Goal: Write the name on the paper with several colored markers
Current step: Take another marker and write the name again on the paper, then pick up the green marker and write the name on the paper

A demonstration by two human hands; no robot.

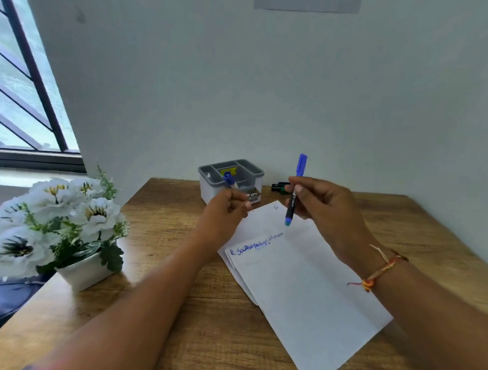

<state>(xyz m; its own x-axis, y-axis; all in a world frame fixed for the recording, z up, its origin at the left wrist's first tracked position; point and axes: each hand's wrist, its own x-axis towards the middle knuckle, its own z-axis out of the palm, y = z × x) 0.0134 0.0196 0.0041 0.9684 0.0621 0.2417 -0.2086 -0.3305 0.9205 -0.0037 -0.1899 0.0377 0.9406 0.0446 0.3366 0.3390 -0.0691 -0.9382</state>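
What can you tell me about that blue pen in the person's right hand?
The blue pen is a slim marker that looks like plastic: a dark barrel with faint light print, a blue cap or clip end pointing up, and a lighter blue end pointing down. It stands nearly upright, slightly tilted, in the air above the white paper, not touching it. The right hand pinches its middle between fingers and thumb; nothing else touches it.

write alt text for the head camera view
Two hands hover over white paper on a wooden table: the right hand holds a blue marker, the left hand another blue marker. Behind sits a grey organizer; white flowers stand left.
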